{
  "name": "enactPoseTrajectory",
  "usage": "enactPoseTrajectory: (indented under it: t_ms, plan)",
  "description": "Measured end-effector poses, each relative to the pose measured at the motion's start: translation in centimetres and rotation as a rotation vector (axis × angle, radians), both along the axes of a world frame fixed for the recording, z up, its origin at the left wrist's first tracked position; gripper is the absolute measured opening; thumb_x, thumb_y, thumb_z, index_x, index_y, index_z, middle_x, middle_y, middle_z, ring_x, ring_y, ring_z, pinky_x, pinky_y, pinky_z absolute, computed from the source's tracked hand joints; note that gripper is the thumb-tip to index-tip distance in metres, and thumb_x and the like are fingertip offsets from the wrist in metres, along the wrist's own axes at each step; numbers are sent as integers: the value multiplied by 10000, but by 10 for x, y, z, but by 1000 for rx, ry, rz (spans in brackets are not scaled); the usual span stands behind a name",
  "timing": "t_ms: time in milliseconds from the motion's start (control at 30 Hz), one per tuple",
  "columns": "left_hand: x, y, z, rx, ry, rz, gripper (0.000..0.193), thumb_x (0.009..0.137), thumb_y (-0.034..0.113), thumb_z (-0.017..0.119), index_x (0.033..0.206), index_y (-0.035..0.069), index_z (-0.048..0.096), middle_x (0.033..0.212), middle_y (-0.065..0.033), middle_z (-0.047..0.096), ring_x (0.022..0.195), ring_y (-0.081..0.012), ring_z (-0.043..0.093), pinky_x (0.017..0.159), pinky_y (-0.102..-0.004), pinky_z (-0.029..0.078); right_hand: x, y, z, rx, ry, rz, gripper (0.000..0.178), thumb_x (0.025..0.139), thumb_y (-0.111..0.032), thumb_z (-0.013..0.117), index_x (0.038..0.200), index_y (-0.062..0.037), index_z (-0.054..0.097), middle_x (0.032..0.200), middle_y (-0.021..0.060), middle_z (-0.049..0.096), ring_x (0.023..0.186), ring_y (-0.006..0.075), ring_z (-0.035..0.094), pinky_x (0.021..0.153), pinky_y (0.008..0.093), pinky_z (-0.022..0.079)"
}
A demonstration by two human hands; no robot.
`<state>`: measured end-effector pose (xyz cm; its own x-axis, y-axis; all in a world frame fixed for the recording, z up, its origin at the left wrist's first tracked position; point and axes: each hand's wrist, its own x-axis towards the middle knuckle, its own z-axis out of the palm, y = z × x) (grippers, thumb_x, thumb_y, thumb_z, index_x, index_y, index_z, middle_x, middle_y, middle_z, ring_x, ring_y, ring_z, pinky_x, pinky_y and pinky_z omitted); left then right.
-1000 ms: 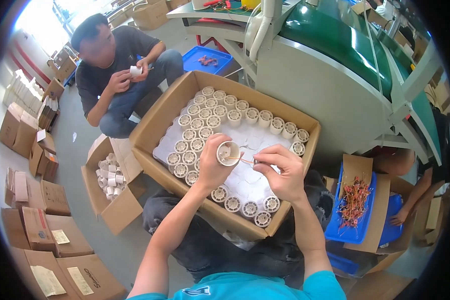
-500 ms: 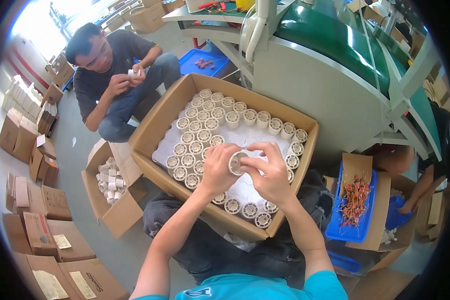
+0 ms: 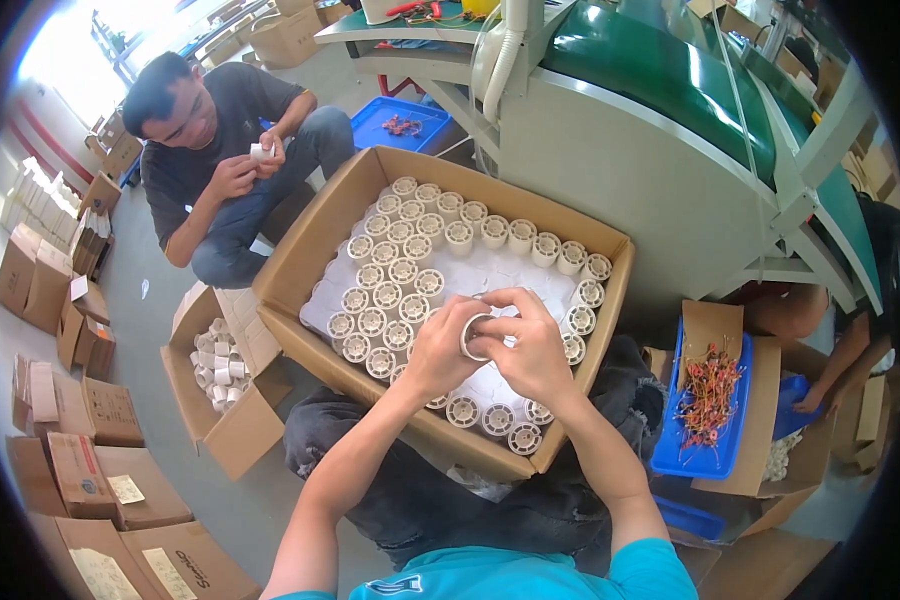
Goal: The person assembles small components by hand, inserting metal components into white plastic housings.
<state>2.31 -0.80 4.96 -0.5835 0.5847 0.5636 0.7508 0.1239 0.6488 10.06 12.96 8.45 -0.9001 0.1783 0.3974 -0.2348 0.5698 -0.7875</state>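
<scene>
Over the large open carton (image 3: 322, 345), my left hand (image 3: 440, 348) is closed round a white plastic cylinder (image 3: 467, 336), its round open end turned toward my right hand. My right hand (image 3: 532, 350) is bent in at that mouth, thumb and fingertips pinched together at the opening. Whatever they pinch is hidden. Below, rows of white cylinders with slotted round tops (image 3: 403, 270) stand upright along the carton's left, far, right and near sides, on a pale lining (image 3: 480, 275). Part of the near row is behind my hands.
A smaller carton (image 3: 185, 385) at left holds loose white cylinders (image 3: 220, 365). At right, a blue tray (image 3: 670, 440) holds red and yellow wired parts (image 3: 708, 400). A co-worker (image 3: 225, 150) sits at far left, handling a white piece. A green-topped machine (image 3: 660, 80) stands beyond the carton.
My right fingertips have closed in on the cylinder's mouth, curling further. The cylinder's opening has turned slightly, and the inside is now more covered by my fingers.
</scene>
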Motion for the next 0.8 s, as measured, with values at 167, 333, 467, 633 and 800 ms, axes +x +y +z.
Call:
enactPoseTrajectory:
  t_ms: [167,333,467,633,800]
  plan:
    - [0,4,2,42,-7,-18,451,676,12,771,1074,40,560,938,-132,615,796,-334,644,657,-398,522,1,0,-1,-129,-42,-20,183,707,-4,721,882,-37,766,1091,120,656,1006,288,625,864,370,497]
    - [-1,4,1,16,-7,-13,440,680,0,761,1070,39,560,907,-128,613,782,-334,644,649,-395,519,-2,-4,-8,-84,15,-51,161,727,-28,697,873,-43,763,1068,104,660,978,283,618,820,383,515]
    - [-2,5,1,-2,55,4,448,668,-11,759,1067,38,561,895,-125,612,776,-326,643,640,-392,516,-4,-5,-12,-79,22,-55,164,712,-32,700,861,-53,765,1044,89,674,944,274,629,803,373,520]
    - [-5,6,1,27,100,-3,470,648,-17,765,1067,33,560,907,-128,619,774,-323,641,636,-387,515,-4,-5,-10,-133,15,-71,160,711,-53,712,861,-62,767,1039,92,681,946,276,631,805,372,520]
    - [-5,10,1,42,191,-3,494,633,-28,761,1070,37,540,923,-139,625,782,-322,642,633,-400,516,-3,-3,-11,-169,23,-78,144,715,-67,718,850,-69,767,1035,81,682,944,269,632,799,373,523]
